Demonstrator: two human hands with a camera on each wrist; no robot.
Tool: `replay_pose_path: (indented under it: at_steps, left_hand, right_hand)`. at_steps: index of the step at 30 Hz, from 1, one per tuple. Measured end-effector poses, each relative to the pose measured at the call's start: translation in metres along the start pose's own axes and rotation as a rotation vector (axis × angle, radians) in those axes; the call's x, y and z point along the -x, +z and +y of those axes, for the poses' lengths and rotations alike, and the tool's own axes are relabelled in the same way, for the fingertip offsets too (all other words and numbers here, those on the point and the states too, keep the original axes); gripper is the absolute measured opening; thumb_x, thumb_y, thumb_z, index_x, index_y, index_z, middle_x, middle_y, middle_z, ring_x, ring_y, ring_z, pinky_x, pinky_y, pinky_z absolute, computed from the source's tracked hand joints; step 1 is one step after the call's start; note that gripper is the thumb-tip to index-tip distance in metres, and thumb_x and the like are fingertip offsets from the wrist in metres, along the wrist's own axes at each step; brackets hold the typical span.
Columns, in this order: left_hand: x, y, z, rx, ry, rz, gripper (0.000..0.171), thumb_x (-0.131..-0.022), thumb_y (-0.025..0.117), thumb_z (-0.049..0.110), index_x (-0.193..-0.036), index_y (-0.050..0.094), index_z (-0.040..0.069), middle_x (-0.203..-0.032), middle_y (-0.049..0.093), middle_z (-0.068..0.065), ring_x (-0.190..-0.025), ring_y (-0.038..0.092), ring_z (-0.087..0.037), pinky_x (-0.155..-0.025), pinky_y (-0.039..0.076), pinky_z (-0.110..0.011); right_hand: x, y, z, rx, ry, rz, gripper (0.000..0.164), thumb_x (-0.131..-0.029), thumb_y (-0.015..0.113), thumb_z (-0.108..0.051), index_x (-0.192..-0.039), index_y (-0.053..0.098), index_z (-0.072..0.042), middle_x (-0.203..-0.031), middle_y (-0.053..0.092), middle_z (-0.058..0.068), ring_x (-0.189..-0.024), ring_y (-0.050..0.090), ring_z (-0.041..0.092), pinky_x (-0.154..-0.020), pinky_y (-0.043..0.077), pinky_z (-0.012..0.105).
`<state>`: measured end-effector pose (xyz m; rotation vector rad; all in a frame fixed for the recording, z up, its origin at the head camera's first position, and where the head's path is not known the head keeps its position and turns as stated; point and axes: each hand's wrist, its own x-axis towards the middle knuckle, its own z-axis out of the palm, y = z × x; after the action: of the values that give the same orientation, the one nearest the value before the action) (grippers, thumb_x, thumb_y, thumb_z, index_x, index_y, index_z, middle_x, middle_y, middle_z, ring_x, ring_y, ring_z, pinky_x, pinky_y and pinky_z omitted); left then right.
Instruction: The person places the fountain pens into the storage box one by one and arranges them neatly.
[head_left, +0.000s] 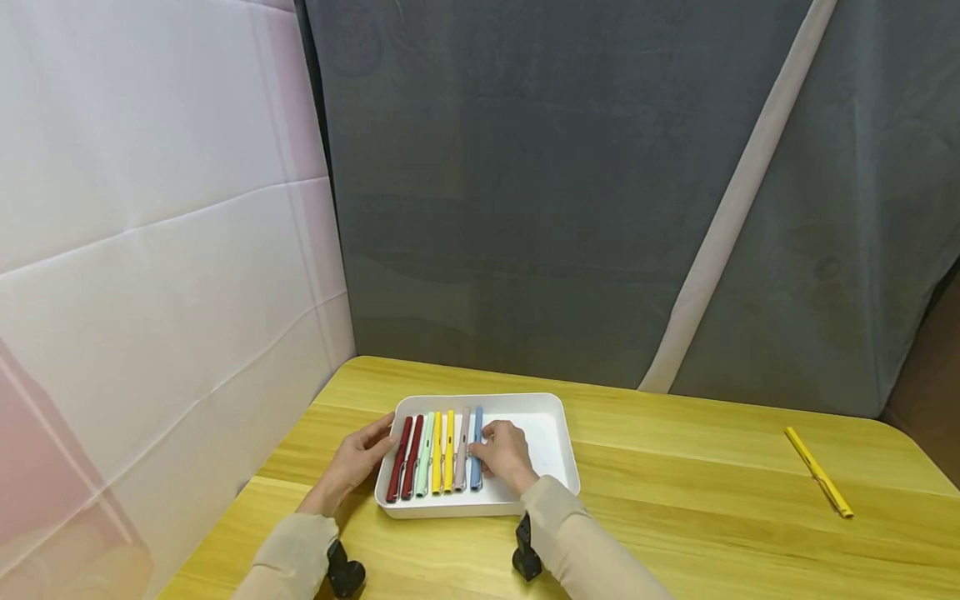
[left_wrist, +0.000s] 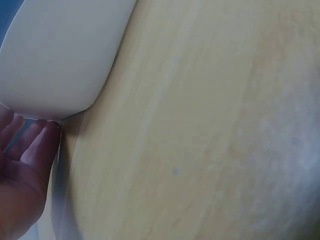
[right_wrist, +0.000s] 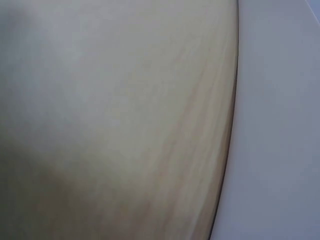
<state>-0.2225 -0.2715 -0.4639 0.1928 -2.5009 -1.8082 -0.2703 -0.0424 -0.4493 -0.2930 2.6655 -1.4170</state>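
A white tray (head_left: 540, 429) sits on the wooden table with capped pens side by side in its left part. From the left they are two dark red pens (head_left: 405, 458), a mint green pen (head_left: 424, 457), two yellow pens (head_left: 437, 454), a pale pinkish pen (head_left: 462, 450) and a blue pen (head_left: 477, 467). My right hand (head_left: 506, 454) pinches the blue pen between thumb and fingers. With the left hand (head_left: 358, 457) I hold the tray's left side; those fingers touch its outer wall (left_wrist: 55, 60) in the left wrist view. The right wrist view leaves my right hand out.
Another yellow pen (head_left: 819, 472) lies apart on the table (head_left: 675, 483), far to the right. A grey curtain (head_left: 525, 208) hangs behind the table, and pale fabric (head_left: 165, 250) lines the left side.
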Motion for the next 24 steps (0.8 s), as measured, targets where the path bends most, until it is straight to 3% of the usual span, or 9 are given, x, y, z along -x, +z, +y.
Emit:
replay_pose_path:
  at_steps: [24]
  left_hand:
    - [-0.0029,0.0019,-0.0012,0.013,-0.003,-0.004,0.051,-0.097,0.05,0.01,-0.144,0.034,0.0,-0.14,0.042,-0.027,-0.127,0.043,-0.033,-0.106,0.037,-0.043]
  right_hand:
    - [-0.0004,-0.0054,0.004,-0.038,0.007,0.003,0.032,-0.085,0.069,-0.014,-0.109,0.063,0.007,-0.057,0.058,0.001,-0.043,0.049,0.007,-0.042,0.043,0.019]
